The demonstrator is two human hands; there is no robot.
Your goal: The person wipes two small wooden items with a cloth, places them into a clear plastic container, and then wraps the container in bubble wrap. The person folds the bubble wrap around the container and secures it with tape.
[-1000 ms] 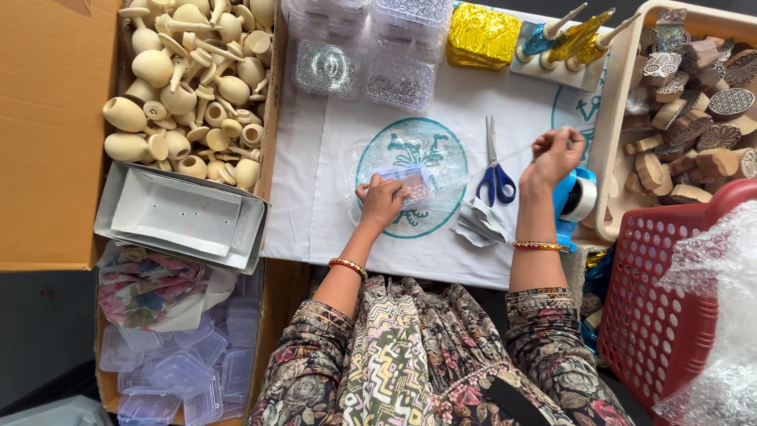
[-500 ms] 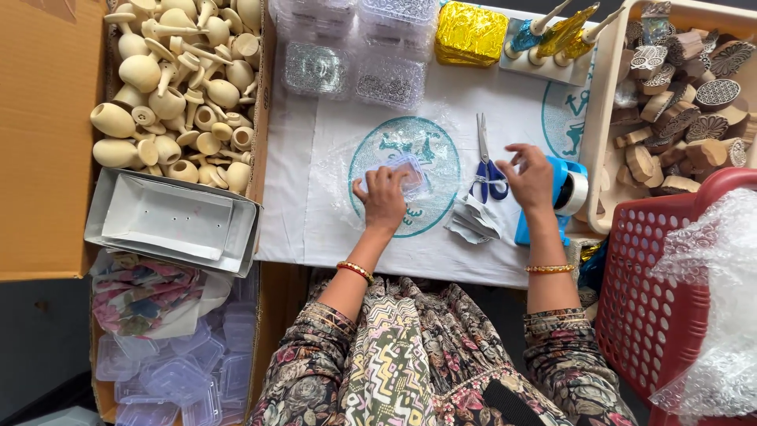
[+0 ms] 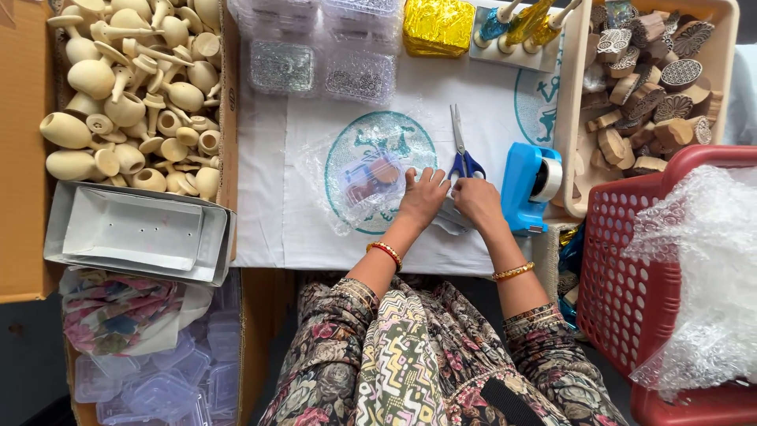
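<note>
Bangles ring both our wrists near the desk's (image 3: 268,229) front edge. Our left hand (image 3: 422,197) lies flat, fingers released and spread, pressing the edge of a clear plastic bag (image 3: 371,177) that holds small reddish pieces at the desk's middle. Our right hand (image 3: 475,201) sits just beside the left, fingers curled on a small pile of folded clear plastic (image 3: 449,221); whether they pinch it we cannot tell. Blue-handled scissors (image 3: 461,154) lie just beyond our hands, blades pointing to the far edge. To their right stands a blue tape dispenser (image 3: 524,185). At the far edge sit clear lidded boxes (image 3: 315,71) and a gold foil packet (image 3: 438,25). Unpainted clay pots (image 3: 130,95) crowd a box at the far left corner.
</note>
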